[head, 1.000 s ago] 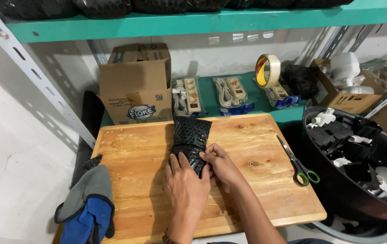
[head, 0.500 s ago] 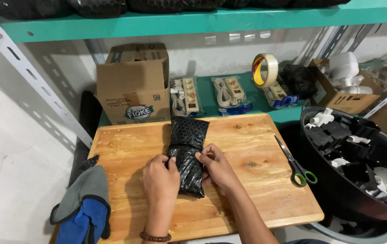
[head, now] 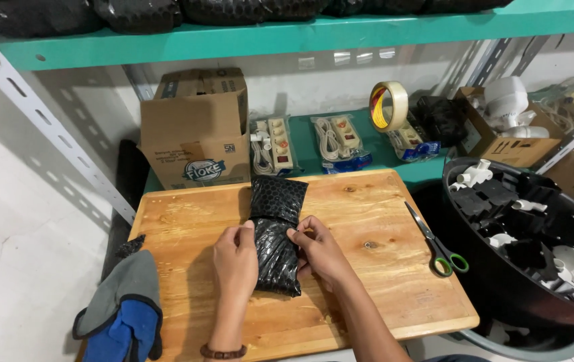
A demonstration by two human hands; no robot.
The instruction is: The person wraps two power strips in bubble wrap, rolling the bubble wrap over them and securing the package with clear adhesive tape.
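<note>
A black bubble-wrap packet lies lengthwise on the wooden board, its far end folded over. My left hand pinches the packet's left edge near its middle. My right hand grips the right edge opposite, fingers curled onto the wrap. The packet's lower part sits between both hands.
Scissors with green handles lie at the board's right. A black tub of white and black fittings stands at right. Behind the board are a cardboard box, packed power strips, a tape roll. A grey and blue glove hangs at left.
My left hand moved off the top of the packet to its left edge. Both hands now hold the packet's sides, and it lies straighter on the board.
</note>
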